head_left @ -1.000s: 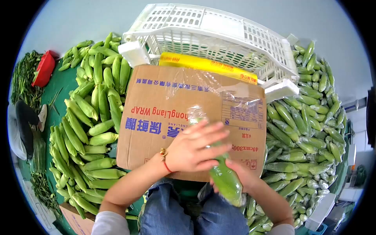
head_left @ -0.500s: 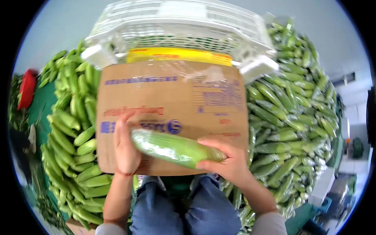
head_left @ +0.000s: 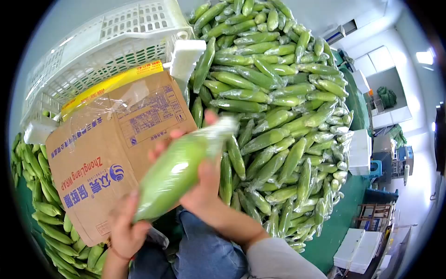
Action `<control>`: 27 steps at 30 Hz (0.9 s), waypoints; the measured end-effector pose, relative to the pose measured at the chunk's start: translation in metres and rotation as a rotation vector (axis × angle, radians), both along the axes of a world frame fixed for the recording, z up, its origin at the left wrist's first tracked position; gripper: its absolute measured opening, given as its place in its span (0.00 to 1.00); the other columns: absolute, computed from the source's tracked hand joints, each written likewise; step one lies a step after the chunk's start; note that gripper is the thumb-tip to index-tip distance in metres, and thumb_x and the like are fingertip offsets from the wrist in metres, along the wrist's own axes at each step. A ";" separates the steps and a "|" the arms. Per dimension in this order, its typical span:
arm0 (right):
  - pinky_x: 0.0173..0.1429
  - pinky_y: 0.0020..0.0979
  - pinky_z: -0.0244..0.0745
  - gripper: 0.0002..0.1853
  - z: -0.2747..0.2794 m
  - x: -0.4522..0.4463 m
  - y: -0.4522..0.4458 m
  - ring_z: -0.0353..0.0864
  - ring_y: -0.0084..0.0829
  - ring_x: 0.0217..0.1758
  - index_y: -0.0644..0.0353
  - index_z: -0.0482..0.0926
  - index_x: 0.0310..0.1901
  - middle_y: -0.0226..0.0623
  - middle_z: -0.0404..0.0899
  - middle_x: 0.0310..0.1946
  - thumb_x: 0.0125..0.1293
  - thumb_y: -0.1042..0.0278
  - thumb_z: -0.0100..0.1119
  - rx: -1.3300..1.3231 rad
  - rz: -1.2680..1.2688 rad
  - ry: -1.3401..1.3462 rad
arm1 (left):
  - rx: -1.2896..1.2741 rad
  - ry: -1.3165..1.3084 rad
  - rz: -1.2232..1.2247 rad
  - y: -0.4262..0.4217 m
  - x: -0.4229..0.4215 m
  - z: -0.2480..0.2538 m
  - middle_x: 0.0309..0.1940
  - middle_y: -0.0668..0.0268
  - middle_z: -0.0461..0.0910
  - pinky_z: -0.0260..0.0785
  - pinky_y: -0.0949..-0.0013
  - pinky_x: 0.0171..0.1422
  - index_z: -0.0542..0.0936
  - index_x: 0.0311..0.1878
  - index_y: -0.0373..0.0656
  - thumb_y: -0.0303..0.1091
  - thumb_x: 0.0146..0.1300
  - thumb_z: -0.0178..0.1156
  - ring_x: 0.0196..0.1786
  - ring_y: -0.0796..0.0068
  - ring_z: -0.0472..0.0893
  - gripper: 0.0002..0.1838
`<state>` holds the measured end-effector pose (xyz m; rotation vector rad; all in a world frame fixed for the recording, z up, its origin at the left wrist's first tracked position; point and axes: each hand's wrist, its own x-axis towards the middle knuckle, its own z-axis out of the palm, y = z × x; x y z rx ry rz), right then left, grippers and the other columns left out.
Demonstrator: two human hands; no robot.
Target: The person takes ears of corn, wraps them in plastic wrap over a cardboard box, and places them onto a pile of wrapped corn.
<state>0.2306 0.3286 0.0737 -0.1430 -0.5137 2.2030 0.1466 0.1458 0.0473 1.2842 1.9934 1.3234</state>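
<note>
A green corn ear in clear film (head_left: pixel 174 169) is held slantwise between both hands, in front of the cardboard box (head_left: pixel 104 149). My left hand (head_left: pixel 124 225) grips its lower left end. Around its upper part are the fingers of my right hand (head_left: pixel 200 179), slightly blurred by motion. Film bunches at the ear's upper right tip. To the right lies a large pile of wrapped ears (head_left: pixel 278 107). Ears without visible film (head_left: pixel 51 223) lie at the lower left.
A white plastic crate (head_left: pixel 111 37) stands behind the box, with a yellow film roll (head_left: pixel 114 86) along its front. White foam boxes (head_left: pixel 357 249) and a blue stool (head_left: pixel 374 168) are at the right, on a green floor (head_left: pixel 338 223).
The view has swung right, toward the wrapped pile. The held ear has turned so its film-bunched tip points to the upper right, and my left hand now grips the other end.
</note>
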 end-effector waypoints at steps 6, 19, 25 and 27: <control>0.53 0.41 0.77 0.26 -0.108 0.186 0.066 0.78 0.40 0.51 0.63 0.71 0.59 0.43 0.78 0.49 0.62 0.60 0.58 -0.136 -0.486 -1.070 | -0.062 0.525 -0.450 0.053 0.002 0.006 0.62 0.54 0.72 0.72 0.55 0.60 0.72 0.68 0.60 0.48 0.59 0.65 0.58 0.51 0.76 0.32; 0.75 0.44 0.56 0.23 -0.082 -0.060 0.095 0.57 0.51 0.75 0.56 0.79 0.58 0.47 0.63 0.70 0.60 0.65 0.67 1.742 -0.092 -1.140 | -0.129 0.623 0.538 -0.013 -0.206 -0.064 0.66 0.48 0.69 0.70 0.61 0.62 0.76 0.61 0.42 0.30 0.57 0.67 0.61 0.51 0.75 0.26; 0.56 0.42 0.67 0.04 -0.082 -0.134 0.110 0.76 0.42 0.48 0.58 0.82 0.36 0.39 0.81 0.40 0.63 0.69 0.61 1.848 -0.155 -1.014 | -0.078 0.909 0.334 -0.023 -0.250 -0.049 0.38 0.59 0.82 0.72 0.58 0.48 0.77 0.41 0.41 0.26 0.60 0.61 0.45 0.52 0.79 0.07; 0.51 0.39 0.67 0.03 -0.071 -0.078 0.105 0.75 0.39 0.40 0.58 0.81 0.34 0.36 0.80 0.33 0.64 0.71 0.59 1.806 -0.065 -1.029 | -0.031 0.871 0.272 -0.055 -0.221 -0.046 0.25 0.59 0.75 0.70 0.53 0.37 0.74 0.34 0.44 0.24 0.56 0.56 0.32 0.51 0.77 0.04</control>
